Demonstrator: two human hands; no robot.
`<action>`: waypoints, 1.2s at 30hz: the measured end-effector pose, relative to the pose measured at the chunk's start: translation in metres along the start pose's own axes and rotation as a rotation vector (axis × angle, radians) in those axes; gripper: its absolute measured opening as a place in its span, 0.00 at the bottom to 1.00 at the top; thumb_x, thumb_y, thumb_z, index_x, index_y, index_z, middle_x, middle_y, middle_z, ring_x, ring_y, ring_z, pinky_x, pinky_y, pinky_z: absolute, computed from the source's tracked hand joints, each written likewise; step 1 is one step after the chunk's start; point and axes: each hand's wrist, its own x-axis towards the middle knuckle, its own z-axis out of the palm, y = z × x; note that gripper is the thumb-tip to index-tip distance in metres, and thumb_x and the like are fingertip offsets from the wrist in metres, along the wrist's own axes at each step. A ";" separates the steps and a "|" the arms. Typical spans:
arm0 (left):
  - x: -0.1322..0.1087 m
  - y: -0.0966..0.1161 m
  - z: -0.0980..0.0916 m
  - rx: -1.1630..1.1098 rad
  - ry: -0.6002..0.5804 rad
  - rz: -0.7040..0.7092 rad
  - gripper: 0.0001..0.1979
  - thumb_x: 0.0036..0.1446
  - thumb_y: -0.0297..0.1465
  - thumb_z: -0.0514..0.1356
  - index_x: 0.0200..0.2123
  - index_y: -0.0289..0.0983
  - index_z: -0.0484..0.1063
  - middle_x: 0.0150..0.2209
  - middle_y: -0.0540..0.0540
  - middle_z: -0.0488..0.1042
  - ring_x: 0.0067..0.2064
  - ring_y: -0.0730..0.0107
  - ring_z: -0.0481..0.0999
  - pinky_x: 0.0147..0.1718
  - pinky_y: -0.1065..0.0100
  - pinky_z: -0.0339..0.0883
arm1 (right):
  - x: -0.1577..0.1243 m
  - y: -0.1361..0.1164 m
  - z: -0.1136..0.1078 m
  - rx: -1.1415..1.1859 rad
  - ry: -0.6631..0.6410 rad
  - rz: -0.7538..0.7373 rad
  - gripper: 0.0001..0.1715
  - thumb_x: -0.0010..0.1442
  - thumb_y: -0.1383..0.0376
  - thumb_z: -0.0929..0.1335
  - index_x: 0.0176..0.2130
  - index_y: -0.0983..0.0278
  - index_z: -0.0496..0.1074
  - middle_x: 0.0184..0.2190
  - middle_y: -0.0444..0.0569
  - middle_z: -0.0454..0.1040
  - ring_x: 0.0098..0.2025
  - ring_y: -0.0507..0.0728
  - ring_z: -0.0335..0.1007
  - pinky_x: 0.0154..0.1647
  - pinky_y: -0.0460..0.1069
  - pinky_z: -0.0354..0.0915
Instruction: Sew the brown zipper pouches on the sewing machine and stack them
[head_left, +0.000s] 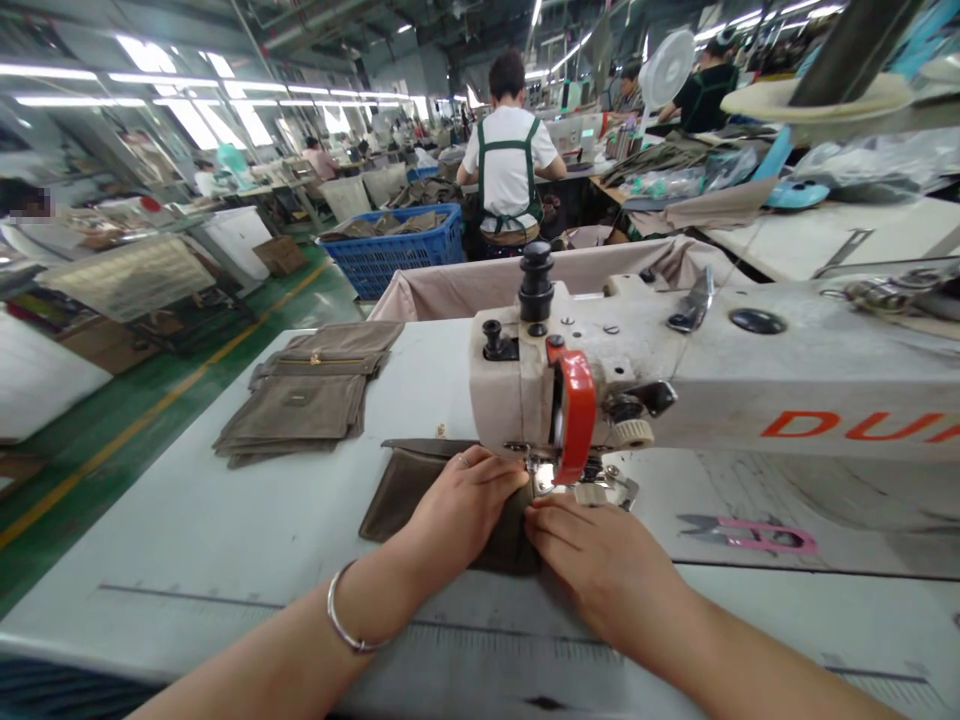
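Bare forearms (285,655) are extended, left hand (472,500) and right hand (604,555) pressed half-open onto a brown fabric piece (412,490) beneath the white metal sewing machine (510,375), sewing seemingly unfinished, completion of stacked brown fabric pieces (289,415) unclear.

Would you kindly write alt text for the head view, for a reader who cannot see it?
A person's left hand and right hand rest on brown fabric at the working end of a sewing machine. A stack of brown fabric pieces lies to the left on the pale table, pink snips to the right; beyond, a co-worker faces away.
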 end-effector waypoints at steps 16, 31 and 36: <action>-0.020 0.019 -0.022 -0.049 -0.153 0.023 0.29 0.56 0.43 0.64 0.58 0.36 0.65 0.60 0.41 0.65 0.62 0.53 0.61 0.62 0.53 0.58 | -0.023 0.017 -0.056 0.138 -0.140 0.141 0.31 0.54 0.80 0.63 0.52 0.55 0.68 0.54 0.45 0.68 0.58 0.59 0.58 0.59 0.58 0.55; -0.035 0.029 -0.004 -0.272 0.133 -0.112 0.15 0.65 0.24 0.52 0.53 0.38 0.69 0.50 0.44 0.74 0.51 0.68 0.73 0.53 0.65 0.70 | -0.020 0.002 -0.025 0.308 0.020 -0.040 0.13 0.66 0.71 0.62 0.49 0.62 0.69 0.45 0.49 0.71 0.47 0.57 0.64 0.49 0.54 0.61; -0.035 0.029 -0.003 -0.115 0.114 0.110 0.18 0.66 0.22 0.49 0.57 0.35 0.65 0.55 0.43 0.71 0.58 0.67 0.68 0.59 0.62 0.64 | -0.016 -0.003 -0.018 0.326 -0.005 -0.063 0.12 0.63 0.71 0.64 0.45 0.63 0.72 0.40 0.48 0.73 0.45 0.59 0.66 0.47 0.56 0.62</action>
